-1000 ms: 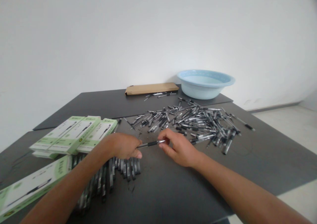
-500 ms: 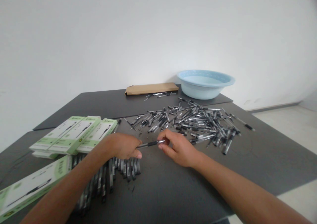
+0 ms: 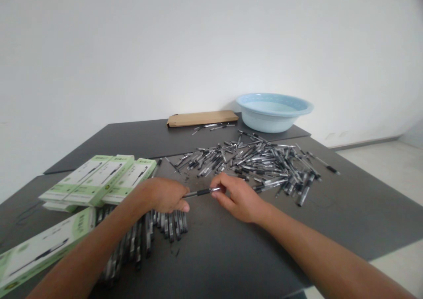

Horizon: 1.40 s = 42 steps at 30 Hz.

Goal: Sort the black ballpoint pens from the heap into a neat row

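A plain white wall [image 3: 148, 48] is fronted by a dark grey worktop [image 3: 231, 259], crossed by a seam. At the near left, a green-and-white pen box [image 3: 39, 250] printed with a picture of a pen is partly covered by the left forearm [image 3: 99, 233]. Beyond it, more green-and-white pen boxes [image 3: 99, 180] are stacked side by side. Many dark pens [image 3: 170, 224] are laid out close together beneath the left forearm, roughly parallel. Over the middle of the worktop, a single gel pen [image 3: 202, 192] with a black grip is held nearly level between the two hands: one end is clasped in the left hand [image 3: 167, 195], and the clear tip end is pinched by the fingertips of the right hand [image 3: 239, 197]. At the back, a flat brown cardboard box [image 3: 203, 118] is fronted by a few scattered pens [image 3: 216, 126]. Right of centre, a loose heap of clear and black pens [image 3: 261, 160] is spread in mixed directions. Behind the heap, a light blue basin [image 3: 274, 120] is set near the wall. At the far right, pale floor [image 3: 390, 158] is seen.
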Each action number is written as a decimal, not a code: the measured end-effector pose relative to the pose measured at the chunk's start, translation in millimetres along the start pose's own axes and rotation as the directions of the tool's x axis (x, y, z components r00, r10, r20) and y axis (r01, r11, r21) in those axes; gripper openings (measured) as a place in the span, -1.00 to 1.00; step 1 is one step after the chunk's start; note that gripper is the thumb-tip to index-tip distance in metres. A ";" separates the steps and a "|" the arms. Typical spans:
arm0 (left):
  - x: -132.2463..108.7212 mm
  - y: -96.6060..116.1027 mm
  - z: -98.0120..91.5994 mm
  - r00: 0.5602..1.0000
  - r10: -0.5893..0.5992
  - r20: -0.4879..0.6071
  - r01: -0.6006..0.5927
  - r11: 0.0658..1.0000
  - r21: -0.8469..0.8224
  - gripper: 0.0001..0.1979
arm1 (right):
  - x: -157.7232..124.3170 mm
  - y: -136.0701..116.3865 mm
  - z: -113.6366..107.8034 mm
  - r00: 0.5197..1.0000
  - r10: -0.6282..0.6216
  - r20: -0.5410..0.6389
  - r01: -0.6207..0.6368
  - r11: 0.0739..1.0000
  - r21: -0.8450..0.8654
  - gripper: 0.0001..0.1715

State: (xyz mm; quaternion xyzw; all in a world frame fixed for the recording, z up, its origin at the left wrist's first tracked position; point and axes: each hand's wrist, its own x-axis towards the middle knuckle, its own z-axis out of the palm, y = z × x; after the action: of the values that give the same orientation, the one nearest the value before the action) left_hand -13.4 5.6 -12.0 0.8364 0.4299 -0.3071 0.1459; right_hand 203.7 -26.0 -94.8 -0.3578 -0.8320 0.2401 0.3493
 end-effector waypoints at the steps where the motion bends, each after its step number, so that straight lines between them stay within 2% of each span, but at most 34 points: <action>1: 0.0 0.2 0.0 1.000 -0.001 0.004 0.001 1.000 0.002 -0.64 | 0.0 -0.1 -0.1 1.000 -0.001 -0.001 0.001 1.000 -0.001 -0.91; 8: -0.7 2.9 -0.8 1.000 -0.005 0.002 0.005 1.000 -0.010 -0.64 | -0.8 1.2 0.1 1.000 0.002 0.013 -0.002 1.000 -0.010 -0.89; 14: -2.6 6.3 -4.6 0.999 -0.030 0.046 0.030 1.000 0.002 -0.63 | -1.0 0.2 -0.9 1.000 0.015 0.011 -0.015 1.000 0.000 -0.84; 18: -2.7 5.9 -4.5 0.999 -0.026 0.033 0.025 0.999 0.036 -0.61 | -1.3 0.0 -0.6 1.000 0.010 0.001 -0.010 1.000 0.001 -0.83; 31: -2.0 5.7 -3.0 1.000 -0.015 0.018 0.015 1.000 0.003 -0.67 | -0.6 -0.9 -1.2 1.000 0.000 0.006 0.000 1.000 -0.019 -0.91; 34: -2.6 6.8 -4.2 0.999 -0.020 0.040 0.019 1.000 0.005 -0.66 | -0.8 -1.0 -1.6 1.000 0.000 0.014 0.000 1.000 -0.015 -0.89; 42: -2.0 4.5 -2.0 1.000 -0.004 0.013 0.004 1.000 0.000 -0.69 | -2.1 0.5 -0.8 1.000 0.006 0.015 -0.006 1.000 0.011 -0.82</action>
State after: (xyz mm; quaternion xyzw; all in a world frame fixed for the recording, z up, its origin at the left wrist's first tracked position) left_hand -9.9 2.8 -9.2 0.8335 0.4307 -0.3129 0.1482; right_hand 205.6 -27.2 -95.4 -0.3565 -0.8322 0.2482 0.3446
